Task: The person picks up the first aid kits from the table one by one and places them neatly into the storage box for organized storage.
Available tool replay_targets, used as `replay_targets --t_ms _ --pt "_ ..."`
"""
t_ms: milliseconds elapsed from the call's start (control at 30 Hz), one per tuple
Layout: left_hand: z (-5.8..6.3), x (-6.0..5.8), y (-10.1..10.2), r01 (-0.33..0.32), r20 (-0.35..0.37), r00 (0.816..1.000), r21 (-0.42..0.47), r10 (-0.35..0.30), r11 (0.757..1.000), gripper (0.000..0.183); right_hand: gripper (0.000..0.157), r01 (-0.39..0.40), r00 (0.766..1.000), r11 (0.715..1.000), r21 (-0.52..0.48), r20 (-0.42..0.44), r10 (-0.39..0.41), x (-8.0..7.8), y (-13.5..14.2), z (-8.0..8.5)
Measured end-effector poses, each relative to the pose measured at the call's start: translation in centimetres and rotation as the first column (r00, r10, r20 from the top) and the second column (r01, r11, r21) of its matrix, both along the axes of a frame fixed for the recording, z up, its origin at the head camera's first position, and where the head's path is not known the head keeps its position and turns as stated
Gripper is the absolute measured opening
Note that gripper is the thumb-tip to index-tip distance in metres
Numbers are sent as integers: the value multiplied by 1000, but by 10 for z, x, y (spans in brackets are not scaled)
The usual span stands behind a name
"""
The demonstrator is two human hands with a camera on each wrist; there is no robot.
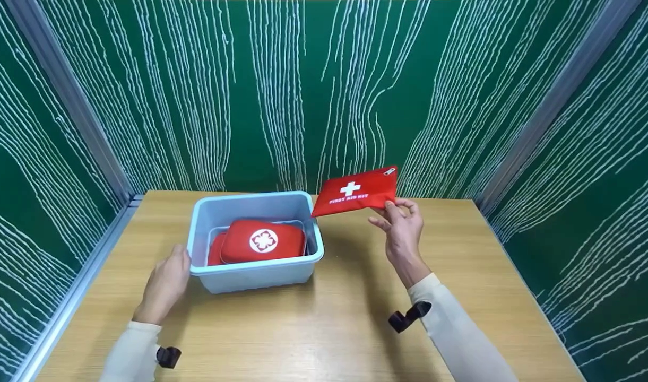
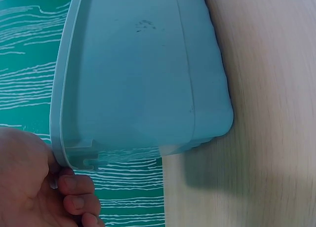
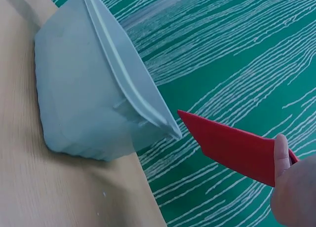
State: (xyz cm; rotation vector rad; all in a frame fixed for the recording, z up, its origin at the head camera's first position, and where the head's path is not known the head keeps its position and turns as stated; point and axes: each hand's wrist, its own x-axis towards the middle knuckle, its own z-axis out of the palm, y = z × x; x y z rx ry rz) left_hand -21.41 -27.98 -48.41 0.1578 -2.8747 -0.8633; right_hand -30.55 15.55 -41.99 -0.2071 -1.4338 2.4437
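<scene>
My right hand [image 1: 405,233] pinches a flat red first aid pouch [image 1: 369,187] by its lower right corner, thumb on the front. The pouch has a white cross, printed words and a zip pull; it is held in the air beside the bin's right rim. In the right wrist view the pouch [image 3: 237,145] appears nearly edge-on. A light blue plastic bin [image 1: 260,277] stands on the table, and my left hand [image 1: 167,281] grips its rim at the left front corner. Fingers [image 2: 79,185] curl under that rim in the left wrist view.
Inside the bin lies a red zip case [image 1: 244,244] with a white round emblem, on top of another red item [image 1: 215,249] that is mostly hidden. The wooden table [image 1: 355,323] meets green, white-streaked walls [image 1: 281,106] at the back and sides.
</scene>
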Motion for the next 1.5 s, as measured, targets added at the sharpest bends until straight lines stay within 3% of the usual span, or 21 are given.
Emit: replay_targets --t_ms 267,533,800,1033,1233,1500 --pt "1 0 0 -6 80 997 34 4 999 39 17 -121 993 993 11 -1 121 16 -27 -7" --pt "2 0 0 -7 80 997 39 4 999 39 17 -186 982 980 74 21 185 28 -54 -22" --pt "1 0 0 -3 42 999 27 2 1000 37 23 -259 964 953 154 101 245 35 -72 -33" --pt "-1 1 1 9 -104 995 -39 -13 999 25 26 -306 950 935 177 125 287 36 -81 -36" --pt "2 1 1 5 -12 1000 -12 -5 1000 31 31 -358 928 910 211 190 321 38 -85 -36" --pt "1 1 1 8 8 1000 3 -8 1000 33 32 -436 887 864 251 283 365 40 -90 -38"
